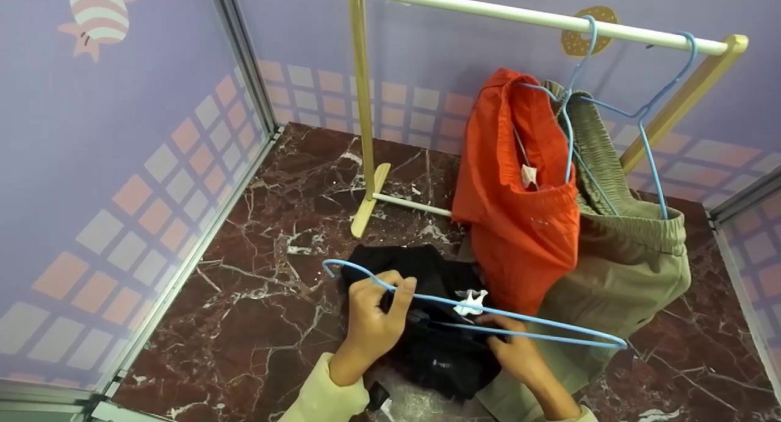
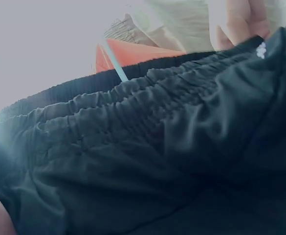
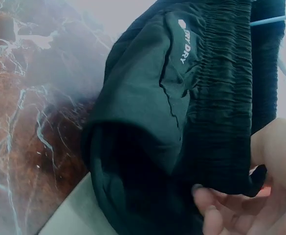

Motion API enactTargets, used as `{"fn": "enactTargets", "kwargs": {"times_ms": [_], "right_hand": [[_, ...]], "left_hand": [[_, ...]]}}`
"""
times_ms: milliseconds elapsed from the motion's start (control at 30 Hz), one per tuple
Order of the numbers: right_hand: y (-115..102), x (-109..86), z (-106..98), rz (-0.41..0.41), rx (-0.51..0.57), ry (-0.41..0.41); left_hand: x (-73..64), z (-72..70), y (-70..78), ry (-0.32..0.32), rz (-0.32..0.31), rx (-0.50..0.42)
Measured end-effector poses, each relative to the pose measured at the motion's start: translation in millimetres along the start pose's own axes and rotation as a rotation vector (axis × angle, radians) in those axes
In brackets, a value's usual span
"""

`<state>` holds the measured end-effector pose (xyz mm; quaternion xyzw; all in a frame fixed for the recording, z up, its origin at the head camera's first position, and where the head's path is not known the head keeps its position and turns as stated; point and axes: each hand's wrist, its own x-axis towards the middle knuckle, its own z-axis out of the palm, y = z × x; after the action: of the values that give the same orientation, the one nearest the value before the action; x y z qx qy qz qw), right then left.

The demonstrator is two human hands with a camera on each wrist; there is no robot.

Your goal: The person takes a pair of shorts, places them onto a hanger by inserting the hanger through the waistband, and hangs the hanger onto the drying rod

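My left hand grips a light blue wire hanger near its hook, over a pair of black elastic-waist pants. The hanger slants to the right, its lower bar partly inside the waist opening. With my right hand I pinch the right end of the waistband. In the right wrist view, thumb and fingers of that hand lie on either side of the gathered waistband, near white lettering. The left wrist view shows the waistband spread, with a piece of the hanger rising from it. A white tag sticks up at the waist.
Behind stands a garment rack with a white rail and wooden posts. Orange pants and khaki pants hang from it on blue hangers, close to my right hand. The floor is dark red marble-patterned, with purple walls around.
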<state>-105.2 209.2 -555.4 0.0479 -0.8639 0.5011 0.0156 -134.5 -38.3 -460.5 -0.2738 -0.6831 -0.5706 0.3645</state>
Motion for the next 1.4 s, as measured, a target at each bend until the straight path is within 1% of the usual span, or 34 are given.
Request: {"fn": "enactTargets", "kwargs": {"times_ms": [100,167,200,367,500,600,667,833,1000,1233,1400], "right_hand": [[-5.6,-1.7,-8.7,0.109,0.008,-0.022],[-7.1,-2.3,-13.7,0.157,0.010,-0.017],[-7.7,-2.3,-16.0,0.165,0.004,-0.008],[-12.8,-2.8,-28.7,0.173,0.025,0.060],[-20.9,-4.9,-41.1,0.210,0.099,0.085],[-26.3,-5.8,-50.4,0.209,0.122,0.093],[-30.4,-6.6,-56.5,0.192,0.120,0.104],[-46.2,-9.8,-69.0,0.172,0.144,0.136],[-58.2,-11.5,-75.7,0.165,0.187,0.171],[-70.1,-12.6,-83.1,0.227,0.189,0.246],[-73.8,-12.3,-85.4,0.220,0.208,0.287]], "left_hand": [[-0.4,-1.0,-1.6,0.009,-0.002,0.016],[-0.4,-1.6,-2.4,0.015,-0.007,0.031],[-0.5,-1.8,-3.1,0.018,-0.011,0.040],[-0.8,-3.5,-5.9,0.025,-0.019,0.058],[-1.2,-4.3,-8.1,0.038,-0.017,0.049],[-0.7,-4.7,-8.8,0.052,-0.011,0.050],[-0.1,-4.9,-9.1,0.061,-0.008,0.055],[1.1,-5.1,-10.1,0.073,-0.009,0.056],[-0.1,-5.0,-11.3,0.072,-0.025,0.057],[-2.5,-3.8,-15.6,0.062,-0.022,0.104],[-4.4,-2.7,-18.6,0.052,-0.020,0.138]]}}
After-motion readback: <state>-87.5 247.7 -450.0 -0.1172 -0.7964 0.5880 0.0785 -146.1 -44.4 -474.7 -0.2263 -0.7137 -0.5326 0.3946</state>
